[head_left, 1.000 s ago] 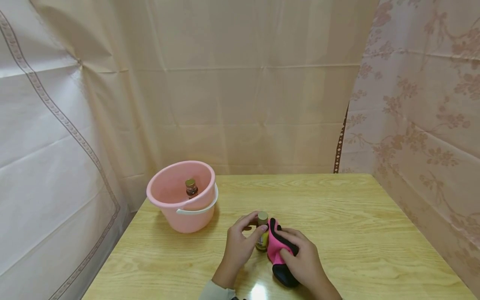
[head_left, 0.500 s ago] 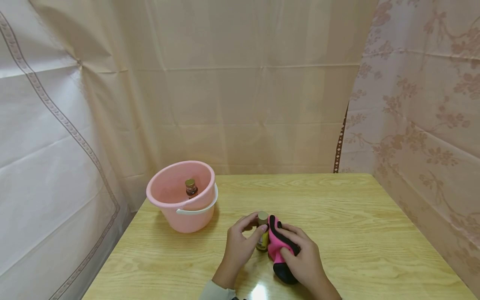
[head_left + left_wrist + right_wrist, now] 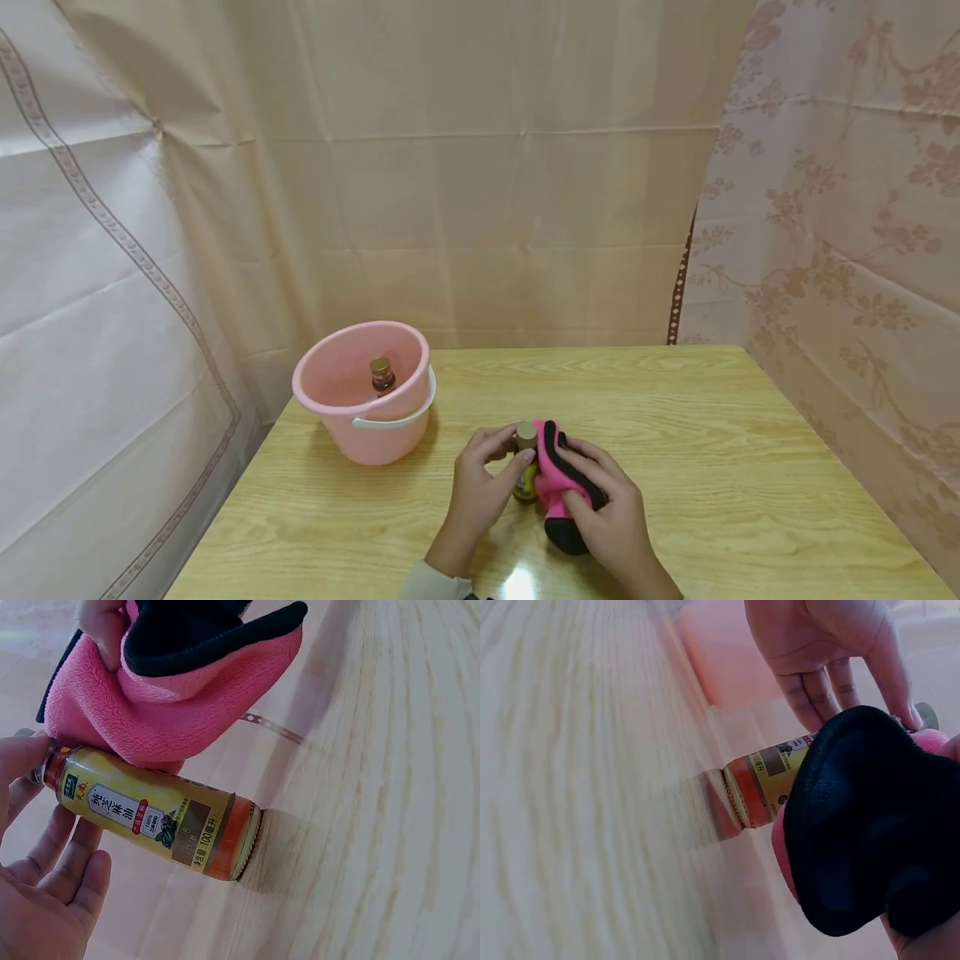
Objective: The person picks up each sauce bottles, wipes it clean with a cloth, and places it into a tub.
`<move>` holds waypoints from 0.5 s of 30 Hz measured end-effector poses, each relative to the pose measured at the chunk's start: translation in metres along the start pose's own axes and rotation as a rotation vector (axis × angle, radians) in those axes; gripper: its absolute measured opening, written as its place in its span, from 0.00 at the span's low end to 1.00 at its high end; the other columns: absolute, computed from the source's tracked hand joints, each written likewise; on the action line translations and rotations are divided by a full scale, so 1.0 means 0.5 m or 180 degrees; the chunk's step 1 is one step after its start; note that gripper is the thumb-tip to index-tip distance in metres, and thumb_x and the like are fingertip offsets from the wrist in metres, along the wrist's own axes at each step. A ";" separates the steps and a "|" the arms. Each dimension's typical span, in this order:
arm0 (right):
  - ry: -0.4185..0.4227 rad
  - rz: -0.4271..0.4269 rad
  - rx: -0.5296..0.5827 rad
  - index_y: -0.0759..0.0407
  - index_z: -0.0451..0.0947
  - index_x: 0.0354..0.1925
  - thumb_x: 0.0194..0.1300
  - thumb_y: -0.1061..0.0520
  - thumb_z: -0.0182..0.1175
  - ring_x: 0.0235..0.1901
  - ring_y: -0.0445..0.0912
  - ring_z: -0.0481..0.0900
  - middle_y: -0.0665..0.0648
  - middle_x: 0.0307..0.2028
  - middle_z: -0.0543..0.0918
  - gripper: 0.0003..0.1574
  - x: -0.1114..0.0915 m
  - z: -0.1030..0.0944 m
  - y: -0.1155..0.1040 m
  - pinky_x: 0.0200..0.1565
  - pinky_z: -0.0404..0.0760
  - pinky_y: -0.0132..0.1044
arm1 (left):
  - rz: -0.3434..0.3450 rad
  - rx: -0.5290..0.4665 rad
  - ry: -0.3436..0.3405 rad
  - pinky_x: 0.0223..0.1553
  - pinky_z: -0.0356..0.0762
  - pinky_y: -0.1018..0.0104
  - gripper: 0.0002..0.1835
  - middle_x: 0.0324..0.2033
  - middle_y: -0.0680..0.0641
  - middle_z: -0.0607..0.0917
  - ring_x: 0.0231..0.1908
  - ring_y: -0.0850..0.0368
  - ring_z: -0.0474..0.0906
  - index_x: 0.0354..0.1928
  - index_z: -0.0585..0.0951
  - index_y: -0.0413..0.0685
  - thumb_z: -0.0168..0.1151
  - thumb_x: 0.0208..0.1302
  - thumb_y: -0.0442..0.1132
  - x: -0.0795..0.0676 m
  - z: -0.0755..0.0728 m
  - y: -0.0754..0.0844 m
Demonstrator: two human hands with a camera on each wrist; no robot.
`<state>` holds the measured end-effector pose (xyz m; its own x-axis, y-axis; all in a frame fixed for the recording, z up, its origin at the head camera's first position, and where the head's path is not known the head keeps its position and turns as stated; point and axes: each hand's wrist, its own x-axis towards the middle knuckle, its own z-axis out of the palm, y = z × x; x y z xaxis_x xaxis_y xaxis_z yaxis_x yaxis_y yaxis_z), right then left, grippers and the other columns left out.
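A small sesame oil bottle (image 3: 527, 485) with a yellow label and a dull gold cap stands upright on the table. My left hand (image 3: 478, 490) pinches its neck between thumb and fingers; the label faces the left wrist view, where the bottle (image 3: 142, 811) appears sideways. In my right hand (image 3: 618, 518) is a bunched pink cloth with black edging (image 3: 557, 483), pressed against the bottle's right side. Seen from the right wrist, the cloth's black part (image 3: 862, 817) covers the upper bottle and much of my right hand.
Left of my hands stands a pink bucket (image 3: 375, 448) with a white handle (image 3: 397, 422). Inside it is another capped bottle (image 3: 382, 375). The wooden table (image 3: 712, 467) ends at a beige curtain (image 3: 480, 192) behind, with a floral curtain (image 3: 847, 275) on the right.
The cloth and my right fingers have slid up along the bottle's right side, slightly away from the table's front. The bottle and my left hand have stayed in place.
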<state>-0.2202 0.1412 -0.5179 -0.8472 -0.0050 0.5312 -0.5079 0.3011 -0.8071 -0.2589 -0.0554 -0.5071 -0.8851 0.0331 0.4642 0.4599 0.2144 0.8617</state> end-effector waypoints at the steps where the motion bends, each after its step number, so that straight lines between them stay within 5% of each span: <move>1: 0.0000 -0.0012 -0.0006 0.45 0.85 0.60 0.58 0.75 0.67 0.64 0.50 0.78 0.53 0.66 0.78 0.37 0.000 0.000 0.001 0.56 0.80 0.27 | -0.0001 0.0006 0.0005 0.54 0.81 0.52 0.19 0.45 0.59 0.85 0.48 0.57 0.84 0.57 0.86 0.66 0.73 0.65 0.49 0.000 0.000 0.000; 15: -0.0021 0.0119 -0.0138 0.38 0.85 0.59 0.57 0.74 0.68 0.63 0.47 0.79 0.46 0.64 0.79 0.39 0.001 0.004 0.003 0.54 0.80 0.27 | -0.0028 -0.0022 0.0023 0.53 0.82 0.51 0.18 0.43 0.58 0.86 0.48 0.56 0.85 0.57 0.86 0.63 0.73 0.65 0.48 0.000 0.000 0.004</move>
<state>-0.2218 0.1395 -0.5196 -0.8665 0.0007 0.4992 -0.4688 0.3423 -0.8143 -0.2580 -0.0552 -0.5053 -0.8886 0.0243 0.4580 0.4526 0.2080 0.8671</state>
